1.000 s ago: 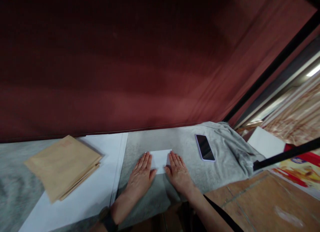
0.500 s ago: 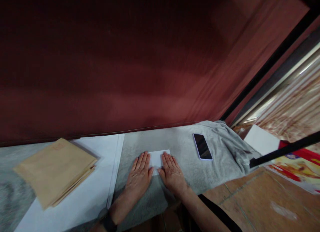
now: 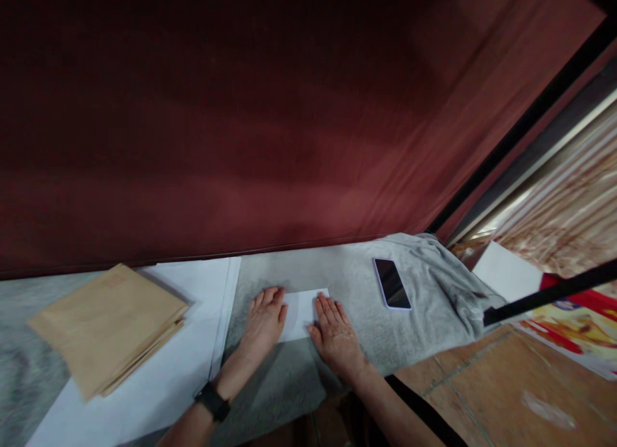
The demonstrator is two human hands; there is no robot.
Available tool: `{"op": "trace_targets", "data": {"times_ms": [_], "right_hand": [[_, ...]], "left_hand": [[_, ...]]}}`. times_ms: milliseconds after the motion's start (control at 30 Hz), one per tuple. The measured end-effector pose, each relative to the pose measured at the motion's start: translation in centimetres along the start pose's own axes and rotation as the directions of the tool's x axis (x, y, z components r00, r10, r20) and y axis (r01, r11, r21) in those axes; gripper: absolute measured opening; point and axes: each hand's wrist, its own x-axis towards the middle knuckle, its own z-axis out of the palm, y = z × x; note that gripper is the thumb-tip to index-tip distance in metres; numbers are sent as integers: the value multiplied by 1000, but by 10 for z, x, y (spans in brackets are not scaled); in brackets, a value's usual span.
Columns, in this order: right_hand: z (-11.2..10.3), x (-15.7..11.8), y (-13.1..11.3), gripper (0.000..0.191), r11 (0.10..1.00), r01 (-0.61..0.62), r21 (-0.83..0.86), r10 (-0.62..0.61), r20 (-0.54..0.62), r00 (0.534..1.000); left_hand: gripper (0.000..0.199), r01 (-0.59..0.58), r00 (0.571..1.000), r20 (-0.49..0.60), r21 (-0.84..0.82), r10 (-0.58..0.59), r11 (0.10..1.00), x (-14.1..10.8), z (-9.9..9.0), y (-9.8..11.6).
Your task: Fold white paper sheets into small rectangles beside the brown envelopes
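Note:
A small folded piece of white paper [image 3: 299, 313] lies on the grey cloth between my two hands. At its left edge is my left hand [image 3: 264, 317], fingers loosely bent and the thumb beside the paper; whether it presses on that edge is hard to see. My right hand [image 3: 336, 331] rests flat on the right end of the paper, with its fingers stretched out. To the right of it lies a phone [image 3: 392, 284] with a dark screen and a pale purple edge.
Brown envelopes [image 3: 113, 325] are stacked on large white sheets [image 3: 193, 363] at the left. A dark red panel [image 3: 270, 177] rises behind the grey cloth [image 3: 337, 267]. At the right are a black bar [image 3: 554, 293], a colourful printed box [image 3: 578, 328] and the tiled floor [image 3: 486, 383].
My left hand has shifted slightly left and turned, its fingers no longer flat, and more of the paper's left part shows. My right hand stays nearly where it was.

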Motion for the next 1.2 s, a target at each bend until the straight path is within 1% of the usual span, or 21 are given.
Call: {"op": "trace_targets", "data": {"times_ms": [67, 133, 200, 267, 300, 400, 433, 467, 533, 567, 600, 633, 700, 800, 833, 900, 967, 1033, 1067, 1133, 1200], "right_hand": [[-3, 1, 0, 58, 1000, -1, 9, 1, 25, 1000], [-6, 2, 1, 57, 1000, -7, 26, 6, 41, 999], [-10, 5, 2, 56, 999, -12, 44, 10, 53, 999], [-16, 8, 2, 56, 998, -11, 63, 7, 65, 998], [-20, 9, 1, 57, 997, -5, 74, -1, 71, 997], [-31, 9, -9, 66, 993, 39, 112, -48, 84, 995], [-34, 8, -15, 72, 991, 58, 123, -68, 81, 994], [-35, 6, -22, 79, 988, 80, 132, -90, 74, 993], [-34, 2, -38, 93, 984, 122, 133, -130, 45, 991], [-32, 0, -45, 94, 981, 147, 128, -153, 32, 988], [-31, -1, -51, 88, 978, 167, 124, -171, 23, 985], [-30, -1, -55, 82, 976, 180, 125, -184, 19, 983], [-32, 2, -57, 69, 972, 174, 159, -178, 12, 984], [-45, 14, -48, 55, 932, 88, 352, -86, -22, 996], [-50, 19, -45, 50, 890, 44, 455, -31, -34, 999], [-57, 27, -39, 45, 750, -58, 659, 118, -47, 992], [-59, 33, -36, 48, 572, -134, 809, 276, -35, 961], [-56, 37, -37, 51, 392, -169, 904, 392, 2, 920], [-54, 38, -37, 52, 303, -176, 937, 433, 29, 901], [-50, 41, -39, 52, 133, -176, 975, 494, 89, 865], [-51, 42, -39, 50, -8, -162, 987, 535, 141, 833]], "left_hand": [[38, 23, 1000, 7, -75, -22, 997, 7, -2, -2], [30, 76, 997, 29, -226, -71, 971, 14, -4, -5], [18, 182, 983, 89, -419, -159, 890, 20, -8, -7], [10, 277, 961, 162, -550, -225, 788, 22, -14, -8], [8, 305, 953, 190, -587, -238, 750, 22, -16, -8], [11, 331, 944, 229, -648, -239, 686, 19, -22, -5], [13, 350, 937, 248, -687, -248, 637, 17, -23, -3], [14, 379, 925, 278, -734, -260, 564, 15, -23, -1], [15, 449, 887, 367, -826, -281, 341, 11, -23, 2], [15, 476, 867, 411, -850, -280, 224, 10, -23, 4], [17, 493, 852, 445, -860, -276, 134, 10, -23, 5], [19, 499, 845, 461, -862, -271, 86, 10, -24, 6], [21, 490, 847, 471, -871, -246, 20, 11, -27, 8], [29, 492, 853, 507, -861, -124, -132, 13, -32, 10], [34, 485, 859, 504, -858, -95, -167, 13, -34, 10], [45, 458, 876, 475, -873, -80, -169, 11, -34, 8], [55, 422, 898, 435, -894, -63, -154, 8, -32, 7], [61, 402, 913, 408, -905, -15, -139, 5, -30, 7], [62, 384, 922, 387, -917, -5, -111, 4, -30, 8], [59, 340, 941, 340, -941, -12, -5, 2, -30, 11], [48, 321, 947, 322, -942, -15, 99, 2, -32, 14]]}}
